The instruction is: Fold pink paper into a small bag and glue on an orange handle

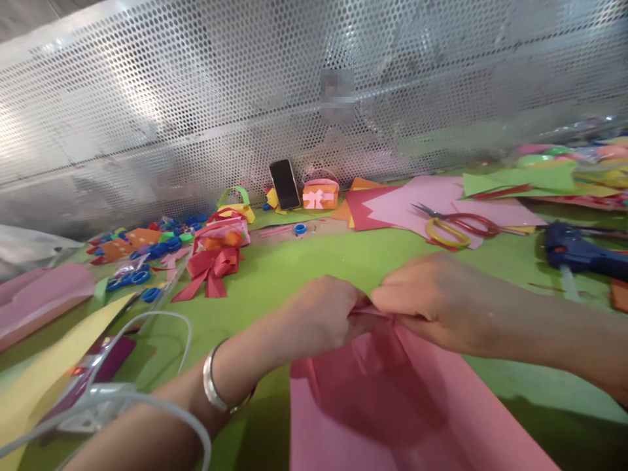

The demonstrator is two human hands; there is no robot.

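A large piece of pink paper lies in front of me, its far edge folded up between my hands. My left hand is closed, pinching the folded edge from the left. From the right, my right hand grips the same edge, fingers curled around it. The two hands almost touch, and the fingertips are partly hidden behind the fold. Beyond them to the left sits a red paper bow against a small pink paper bag.
Scissors with red and yellow handles rest on pink sheets. A blue glue gun lies at right. A phone leans at the back beside an orange paper bag. A white cable loops near my left forearm.
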